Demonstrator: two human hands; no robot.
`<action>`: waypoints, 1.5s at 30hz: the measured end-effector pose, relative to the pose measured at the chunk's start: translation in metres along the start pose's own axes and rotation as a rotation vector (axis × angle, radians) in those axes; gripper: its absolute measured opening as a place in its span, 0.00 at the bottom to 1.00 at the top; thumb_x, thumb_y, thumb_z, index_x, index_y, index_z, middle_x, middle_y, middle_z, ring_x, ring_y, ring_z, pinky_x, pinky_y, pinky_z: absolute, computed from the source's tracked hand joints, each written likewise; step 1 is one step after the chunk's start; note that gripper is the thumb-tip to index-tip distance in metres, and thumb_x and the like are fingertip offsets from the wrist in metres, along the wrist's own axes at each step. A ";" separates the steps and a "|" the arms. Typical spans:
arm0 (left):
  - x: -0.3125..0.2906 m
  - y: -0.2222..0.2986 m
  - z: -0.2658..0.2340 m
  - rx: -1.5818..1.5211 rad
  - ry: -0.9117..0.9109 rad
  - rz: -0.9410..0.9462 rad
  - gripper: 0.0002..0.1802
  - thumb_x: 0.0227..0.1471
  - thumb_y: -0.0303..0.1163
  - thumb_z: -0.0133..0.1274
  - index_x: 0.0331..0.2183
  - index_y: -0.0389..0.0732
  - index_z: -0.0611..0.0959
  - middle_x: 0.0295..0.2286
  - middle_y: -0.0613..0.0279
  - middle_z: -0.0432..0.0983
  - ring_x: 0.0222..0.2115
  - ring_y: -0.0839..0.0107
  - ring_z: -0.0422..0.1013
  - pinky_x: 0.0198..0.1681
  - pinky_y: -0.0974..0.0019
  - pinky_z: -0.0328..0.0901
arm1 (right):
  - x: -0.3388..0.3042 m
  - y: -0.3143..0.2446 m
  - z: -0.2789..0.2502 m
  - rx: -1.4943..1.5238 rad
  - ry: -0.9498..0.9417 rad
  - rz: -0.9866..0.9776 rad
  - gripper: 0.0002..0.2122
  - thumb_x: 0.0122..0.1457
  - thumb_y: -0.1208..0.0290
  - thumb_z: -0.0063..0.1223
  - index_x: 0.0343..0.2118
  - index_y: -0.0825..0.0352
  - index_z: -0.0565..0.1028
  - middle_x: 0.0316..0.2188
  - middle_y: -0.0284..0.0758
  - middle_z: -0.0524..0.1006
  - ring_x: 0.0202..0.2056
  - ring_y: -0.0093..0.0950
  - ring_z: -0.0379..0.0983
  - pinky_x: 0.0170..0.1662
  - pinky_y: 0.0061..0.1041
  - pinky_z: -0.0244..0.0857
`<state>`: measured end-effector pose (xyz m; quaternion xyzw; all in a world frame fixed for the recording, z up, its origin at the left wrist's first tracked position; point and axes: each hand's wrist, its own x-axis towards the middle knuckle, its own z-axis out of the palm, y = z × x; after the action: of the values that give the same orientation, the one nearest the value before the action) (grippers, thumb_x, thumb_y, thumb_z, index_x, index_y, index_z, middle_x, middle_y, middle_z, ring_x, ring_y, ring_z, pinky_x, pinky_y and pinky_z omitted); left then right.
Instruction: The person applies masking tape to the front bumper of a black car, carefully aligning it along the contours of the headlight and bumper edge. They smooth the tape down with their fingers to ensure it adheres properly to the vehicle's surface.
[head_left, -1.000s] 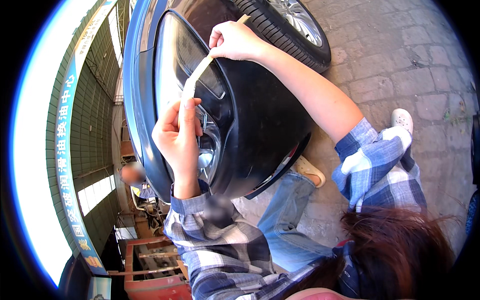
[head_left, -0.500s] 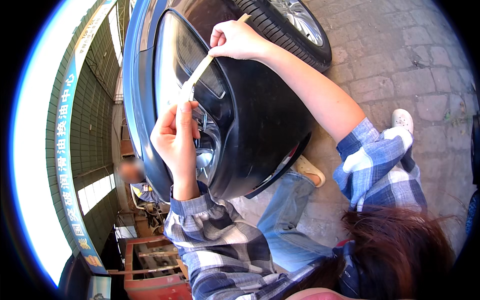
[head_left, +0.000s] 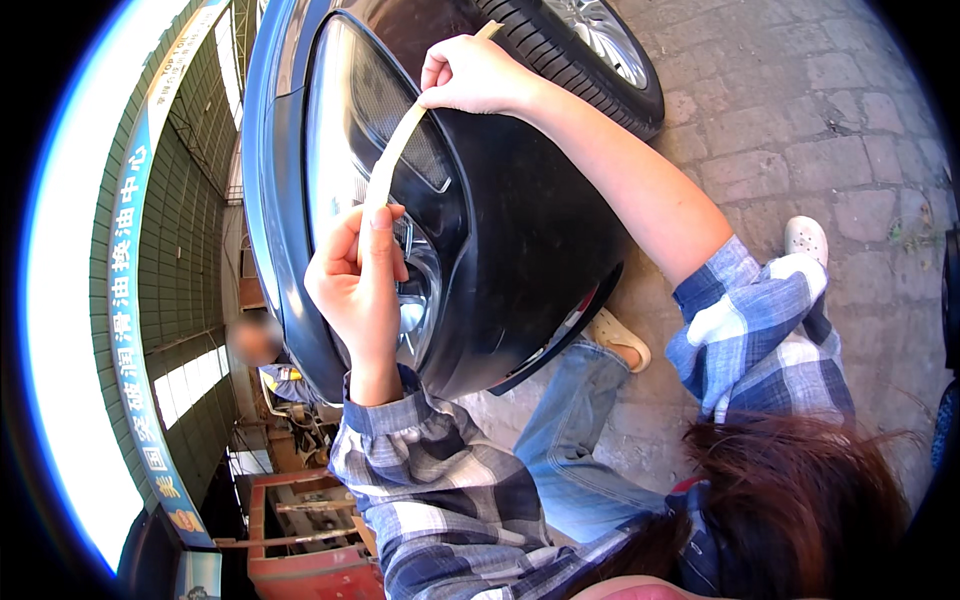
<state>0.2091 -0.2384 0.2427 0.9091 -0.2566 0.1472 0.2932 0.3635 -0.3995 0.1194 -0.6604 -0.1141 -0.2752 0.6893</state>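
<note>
A narrow pale-yellow strip, which looks like masking tape (head_left: 393,150), runs between my two hands in front of a dark car's headlight (head_left: 345,95). My left hand (head_left: 358,270) pinches its lower end between thumb and fingers, over the lower part of the headlight. Farther up, my right hand (head_left: 475,78) is closed on the strip near the headlight's edge, and a short tail sticks out past the knuckles towards the tyre. The strip bows slightly. Whether it touches the lens cannot be told.
The black bumper (head_left: 545,220) curves below my right forearm, with the front wheel (head_left: 600,50) beyond. Stone paving (head_left: 770,170) lies to the right. At the left are a person (head_left: 258,340), a red metal frame (head_left: 300,570) and a green building with a sign band.
The strip, kinked near my left fingers before, now runs in a smoother, flatter curve. My left hand has shifted very slightly right; my right hand has barely moved.
</note>
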 end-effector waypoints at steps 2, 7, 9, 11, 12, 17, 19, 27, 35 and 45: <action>0.001 -0.001 0.002 -0.005 -0.008 0.003 0.11 0.62 0.31 0.54 0.36 0.32 0.84 0.14 0.75 0.67 0.14 0.89 0.59 0.19 0.80 0.47 | 0.001 0.003 -0.002 -0.004 0.010 -0.001 0.09 0.49 0.69 0.67 0.28 0.67 0.80 0.23 0.31 0.78 0.28 0.21 0.75 0.36 0.22 0.70; 0.000 0.001 0.003 -0.007 0.004 -0.004 0.11 0.62 0.31 0.54 0.36 0.32 0.84 0.14 0.75 0.67 0.14 0.89 0.59 0.19 0.80 0.48 | 0.002 0.005 -0.003 -0.010 0.009 -0.008 0.09 0.49 0.68 0.68 0.28 0.67 0.80 0.23 0.31 0.77 0.28 0.21 0.75 0.36 0.22 0.70; -0.002 0.002 0.001 0.000 0.011 -0.004 0.11 0.61 0.31 0.54 0.36 0.32 0.84 0.14 0.75 0.67 0.14 0.89 0.59 0.19 0.80 0.48 | 0.002 0.002 0.000 -0.003 0.008 -0.018 0.09 0.49 0.68 0.68 0.28 0.67 0.80 0.23 0.31 0.78 0.27 0.21 0.75 0.35 0.22 0.70; -0.002 0.000 0.004 -0.010 0.012 -0.002 0.10 0.61 0.30 0.54 0.36 0.32 0.84 0.14 0.75 0.67 0.14 0.89 0.59 0.19 0.81 0.48 | 0.001 0.003 -0.002 -0.020 0.004 -0.008 0.09 0.50 0.67 0.67 0.28 0.67 0.80 0.23 0.31 0.78 0.27 0.21 0.75 0.35 0.22 0.70; -0.002 -0.001 0.005 -0.012 0.017 -0.005 0.10 0.61 0.30 0.54 0.36 0.31 0.84 0.15 0.75 0.67 0.14 0.89 0.59 0.19 0.81 0.48 | 0.001 0.004 -0.003 -0.029 0.002 -0.003 0.09 0.50 0.67 0.67 0.28 0.67 0.80 0.23 0.31 0.78 0.27 0.21 0.75 0.35 0.22 0.70; -0.003 0.000 0.002 -0.014 0.032 -0.007 0.10 0.61 0.30 0.54 0.36 0.31 0.84 0.15 0.75 0.68 0.14 0.89 0.60 0.19 0.81 0.49 | 0.001 0.006 -0.012 -0.016 -0.044 -0.055 0.08 0.55 0.67 0.64 0.31 0.67 0.80 0.24 0.30 0.78 0.26 0.19 0.75 0.35 0.21 0.70; -0.003 0.000 0.001 -0.023 0.030 -0.007 0.10 0.61 0.30 0.54 0.36 0.31 0.84 0.15 0.75 0.68 0.14 0.89 0.60 0.19 0.81 0.49 | 0.002 0.008 -0.014 0.039 -0.073 -0.044 0.08 0.56 0.68 0.63 0.32 0.67 0.80 0.24 0.30 0.78 0.26 0.19 0.75 0.35 0.21 0.70; -0.003 -0.001 0.000 -0.028 0.016 -0.004 0.10 0.62 0.29 0.54 0.36 0.31 0.83 0.15 0.74 0.68 0.14 0.89 0.60 0.19 0.81 0.49 | 0.002 0.008 -0.010 0.019 -0.034 -0.067 0.10 0.54 0.65 0.65 0.31 0.66 0.80 0.23 0.30 0.78 0.27 0.19 0.75 0.34 0.20 0.69; -0.002 0.000 0.002 -0.026 0.008 0.005 0.10 0.61 0.29 0.54 0.36 0.30 0.83 0.15 0.74 0.68 0.14 0.89 0.60 0.19 0.81 0.50 | 0.002 0.002 -0.007 -0.065 -0.003 -0.014 0.11 0.50 0.62 0.67 0.29 0.64 0.81 0.27 0.34 0.80 0.32 0.27 0.78 0.40 0.26 0.71; -0.002 0.001 0.007 -0.031 -0.002 0.014 0.10 0.61 0.28 0.53 0.36 0.30 0.83 0.15 0.74 0.69 0.14 0.89 0.60 0.19 0.81 0.50 | 0.003 0.000 -0.006 -0.108 -0.018 0.084 0.10 0.51 0.62 0.64 0.31 0.63 0.81 0.31 0.37 0.81 0.37 0.32 0.79 0.45 0.32 0.72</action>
<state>0.2076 -0.2421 0.2366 0.9029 -0.2653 0.1443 0.3059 0.3650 -0.4058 0.1204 -0.7034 -0.0776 -0.2460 0.6624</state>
